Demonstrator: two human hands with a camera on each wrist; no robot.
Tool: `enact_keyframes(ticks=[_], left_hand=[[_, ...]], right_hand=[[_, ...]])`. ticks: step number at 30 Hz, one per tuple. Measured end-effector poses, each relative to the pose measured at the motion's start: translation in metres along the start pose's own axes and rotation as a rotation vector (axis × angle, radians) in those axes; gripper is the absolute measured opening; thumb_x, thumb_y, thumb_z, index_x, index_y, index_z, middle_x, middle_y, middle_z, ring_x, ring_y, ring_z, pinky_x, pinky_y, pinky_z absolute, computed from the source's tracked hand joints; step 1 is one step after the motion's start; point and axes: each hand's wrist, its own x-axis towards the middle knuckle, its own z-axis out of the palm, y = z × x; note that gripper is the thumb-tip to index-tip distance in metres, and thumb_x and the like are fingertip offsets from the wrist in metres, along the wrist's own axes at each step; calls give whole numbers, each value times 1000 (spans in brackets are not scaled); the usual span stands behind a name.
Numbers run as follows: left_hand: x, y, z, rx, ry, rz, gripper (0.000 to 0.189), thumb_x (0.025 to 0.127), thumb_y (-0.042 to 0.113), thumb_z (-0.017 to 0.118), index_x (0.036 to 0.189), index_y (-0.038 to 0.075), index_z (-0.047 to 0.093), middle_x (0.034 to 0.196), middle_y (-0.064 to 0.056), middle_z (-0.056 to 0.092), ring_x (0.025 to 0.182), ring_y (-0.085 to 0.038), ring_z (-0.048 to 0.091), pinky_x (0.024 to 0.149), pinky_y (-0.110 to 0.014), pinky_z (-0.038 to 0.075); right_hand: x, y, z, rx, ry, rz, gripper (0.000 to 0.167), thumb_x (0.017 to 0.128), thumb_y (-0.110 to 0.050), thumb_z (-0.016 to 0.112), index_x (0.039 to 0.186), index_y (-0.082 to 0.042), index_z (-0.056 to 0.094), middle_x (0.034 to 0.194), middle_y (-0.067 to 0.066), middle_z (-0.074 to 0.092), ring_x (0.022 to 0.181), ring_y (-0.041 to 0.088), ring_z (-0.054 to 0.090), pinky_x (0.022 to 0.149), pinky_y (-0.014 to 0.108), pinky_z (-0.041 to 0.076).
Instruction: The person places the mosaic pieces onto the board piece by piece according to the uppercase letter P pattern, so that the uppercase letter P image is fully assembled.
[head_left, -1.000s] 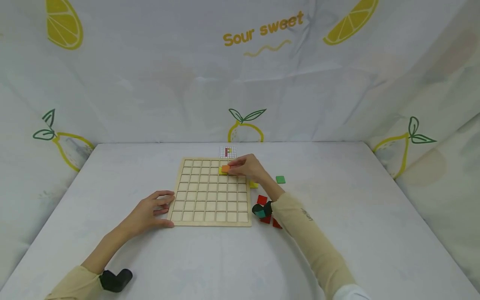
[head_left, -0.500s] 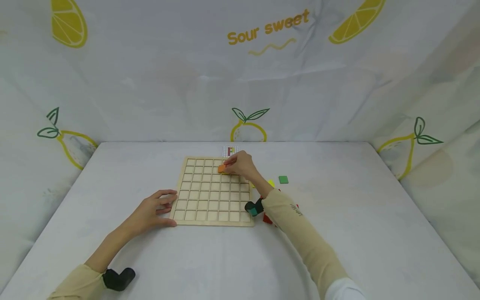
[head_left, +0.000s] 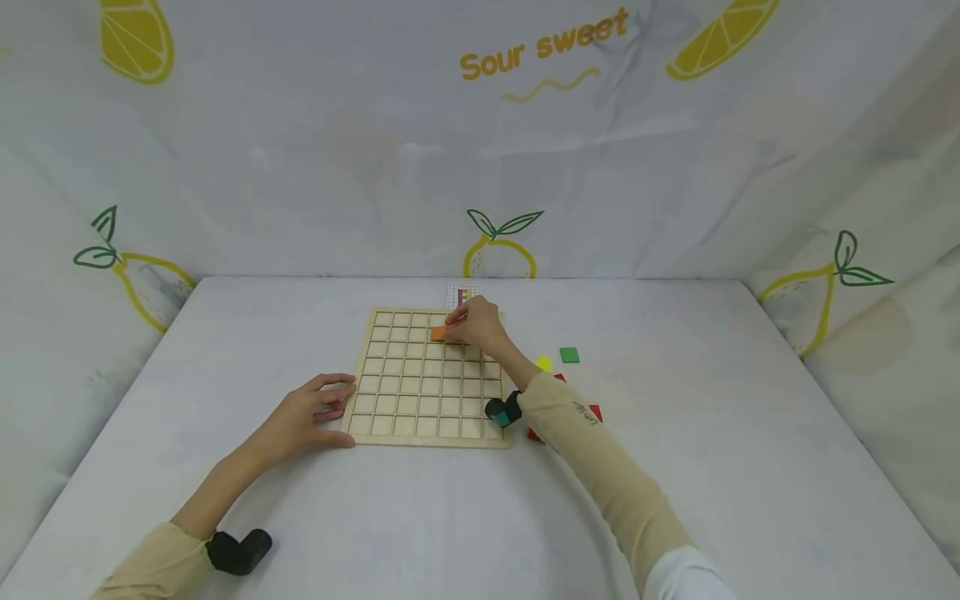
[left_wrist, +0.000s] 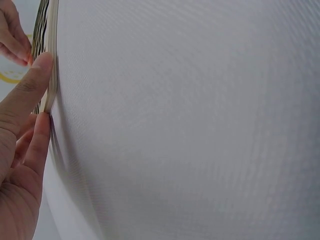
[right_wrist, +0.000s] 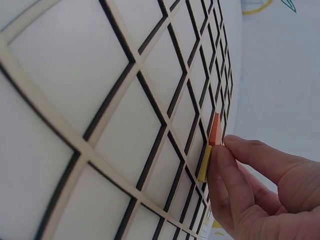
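Note:
A wooden grid board (head_left: 407, 404) lies flat on the white table. My left hand (head_left: 298, 421) rests its fingertips and thumb along the board's left edge and near corner; in the left wrist view straight fingers touch that edge. Over the far part of the grid, my right hand (head_left: 478, 325) pinches an orange tile (right_wrist: 215, 131) between thumb and fingers. The tile is at a grid cell, slightly tilted in the right wrist view; whether it is fully seated I cannot tell. Right beside it a yellow tile (right_wrist: 204, 164) sits in the grid, hidden by my hand in the head view.
Behind the board lies a small card (head_left: 462, 294) with a coloured grid pattern. To the right are a green tile (head_left: 570, 355), a yellow piece (head_left: 544, 363) and several red pieces (head_left: 596, 413), partly hidden by my right sleeve. A lemon-print cloth (head_left: 322, 167) hangs behind.
My right hand has moved a little left with the orange tile, from over the yellow tile to the cell on its left, and lowered it. The left hand stays at the board's edge.

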Motion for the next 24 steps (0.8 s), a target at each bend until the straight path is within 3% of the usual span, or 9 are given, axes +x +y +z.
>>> enact_keyframes(ticks=[7,12,18,24], left_hand=[[0,-2,0,-2,-5,5,73,69,4,83,128,-19,48,137,-25,42,105,-34,56,89,-30,56],[2,-2,1,8,-3,0,73,69,4,84,128,-19,48,137,-25,42,104,-32,56,89,-29,56],[3,2,2,23,7,3,72,68,4,84,128,-19,49,136,-25,43,102,-30,55,89,-29,56],[1,2,1,49,7,-5,73,68,5,84,128,-18,49,135,-24,44,101,-29,56,88,-28,57]], right_hand=[[-1,-4,-1,16,-5,-2,16,81,-5,77,94,3,73,91,16,71,84,27,66,81,33,59],[-5,2,-12,128,-1,16,20,84,-3,73,102,4,71,97,17,70,86,26,66,73,27,60],[-18,23,-42,322,-35,64,29,90,1,64,117,9,62,118,23,62,107,31,60,92,35,56],[-39,57,-73,275,-52,118,33,92,-6,63,123,5,59,127,20,58,116,29,54,100,35,51]])
